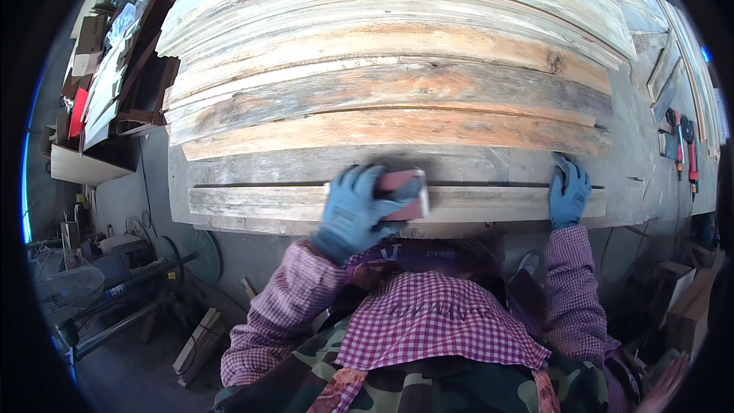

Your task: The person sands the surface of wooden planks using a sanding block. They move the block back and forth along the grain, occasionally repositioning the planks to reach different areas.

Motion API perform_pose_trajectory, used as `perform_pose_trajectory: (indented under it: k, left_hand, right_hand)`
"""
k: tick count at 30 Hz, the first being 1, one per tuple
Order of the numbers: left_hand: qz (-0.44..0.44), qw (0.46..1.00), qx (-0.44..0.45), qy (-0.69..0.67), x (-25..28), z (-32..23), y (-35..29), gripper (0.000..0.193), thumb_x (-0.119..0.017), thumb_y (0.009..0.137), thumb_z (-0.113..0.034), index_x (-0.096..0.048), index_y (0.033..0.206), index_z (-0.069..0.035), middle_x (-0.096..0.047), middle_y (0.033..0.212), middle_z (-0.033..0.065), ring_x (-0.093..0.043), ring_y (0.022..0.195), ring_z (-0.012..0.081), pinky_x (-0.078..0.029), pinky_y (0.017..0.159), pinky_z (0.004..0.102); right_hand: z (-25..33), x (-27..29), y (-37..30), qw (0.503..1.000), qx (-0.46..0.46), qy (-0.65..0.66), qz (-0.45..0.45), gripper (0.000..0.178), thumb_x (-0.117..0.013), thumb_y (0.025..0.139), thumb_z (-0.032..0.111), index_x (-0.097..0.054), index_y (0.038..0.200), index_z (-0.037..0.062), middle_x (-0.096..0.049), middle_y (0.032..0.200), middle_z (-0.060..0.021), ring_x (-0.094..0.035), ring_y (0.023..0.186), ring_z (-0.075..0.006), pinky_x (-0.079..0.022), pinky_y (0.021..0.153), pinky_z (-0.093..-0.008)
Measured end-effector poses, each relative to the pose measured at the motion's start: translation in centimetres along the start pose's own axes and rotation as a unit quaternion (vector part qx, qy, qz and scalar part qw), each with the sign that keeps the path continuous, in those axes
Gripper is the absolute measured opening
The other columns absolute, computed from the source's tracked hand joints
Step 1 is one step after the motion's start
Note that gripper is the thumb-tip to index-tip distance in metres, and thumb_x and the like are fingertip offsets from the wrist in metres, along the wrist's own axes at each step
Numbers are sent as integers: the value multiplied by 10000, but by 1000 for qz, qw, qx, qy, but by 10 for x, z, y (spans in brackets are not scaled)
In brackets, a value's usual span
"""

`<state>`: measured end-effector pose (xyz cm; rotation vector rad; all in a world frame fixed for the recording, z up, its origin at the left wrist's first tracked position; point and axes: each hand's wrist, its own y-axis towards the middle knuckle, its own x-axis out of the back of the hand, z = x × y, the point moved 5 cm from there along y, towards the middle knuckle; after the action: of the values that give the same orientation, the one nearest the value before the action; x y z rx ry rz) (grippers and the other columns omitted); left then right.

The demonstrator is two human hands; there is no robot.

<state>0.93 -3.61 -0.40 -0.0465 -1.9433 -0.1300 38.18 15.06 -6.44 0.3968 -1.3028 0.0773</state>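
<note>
My left hand (348,210), in a blue work glove, is closed around a reddish-brown sanding block (409,187) with a pale edge. The block is over the middle of a narrow wooden strip (260,200) lying along the near side of the table; its exact contact with the wood is hidden. Toward the strip's right end, my right hand (569,193), also in a blue glove, grips across the wood with its fingers over the far edge. The strip is weathered grey and pale, and a lengthwise line runs along it.
Beyond the strip lie several long weathered planks (397,128) on the grey worktable (535,160). Red-handled tools (692,157) lie at the right. A fan (73,287) stands lower left, cardboard boxes (692,310) lower right. Another bare hand (669,382) shows at the lower right edge.
</note>
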Motion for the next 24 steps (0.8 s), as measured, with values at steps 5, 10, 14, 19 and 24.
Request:
perform_pose_trajectory:
  k: [5, 10, 14, 19, 24]
  left_hand:
    - [-18, 989, 84, 120, 47, 85, -65, 675, -804, 688, -374, -606, 1331, -311, -505, 1313, 158, -506, 1156, 373, -413, 979, 501]
    - [-7, 996, -2, 92, 27, 42, -26, 658, -783, 709, -389, -597, 1335, -310, -477, 1306, 151, -482, 1168, 375, -386, 991, 518]
    - [57, 990, -130, -15, -22, -47, 54, 502, -741, 743, -475, -681, 1203, -282, -465, 1334, 176, -447, 1222, 384, -354, 1029, 555]
    - [111, 971, -202, -63, -82, -147, 121, 497, -753, 719, -329, -671, 1209, -310, -488, 1349, 184, -451, 1246, 386, -343, 1065, 556]
    - [60, 983, -149, -92, -47, -101, 86, 470, -759, 728, -353, -683, 1190, -318, -480, 1350, 173, -427, 1267, 380, -320, 1073, 547]
  right_hand:
    - [5, 0, 0, 1000, -6, -1, 9, 370, -637, 853, 197, -613, 1217, 136, -582, 1232, -110, -522, 1155, -332, -404, 979, -475]
    - [11, 0, -1, 1000, -1, 9, -3, 361, -639, 857, 217, -622, 1208, 134, -588, 1224, -110, -522, 1153, -333, -401, 975, -477]
    - [8, -1, -2, 1000, -8, 11, -17, 356, -630, 855, 210, -631, 1204, 139, -594, 1222, -107, -522, 1156, -333, -397, 986, -473]
    - [3, -3, 1, 999, 7, 32, 0, 381, -611, 846, 191, -630, 1225, 153, -591, 1243, -107, -515, 1174, -336, -383, 1010, -478]
    - [-1, 1, 1, 1000, -3, 28, 4, 376, -616, 846, 208, -633, 1220, 169, -585, 1250, -110, -510, 1185, -338, -375, 1020, -489]
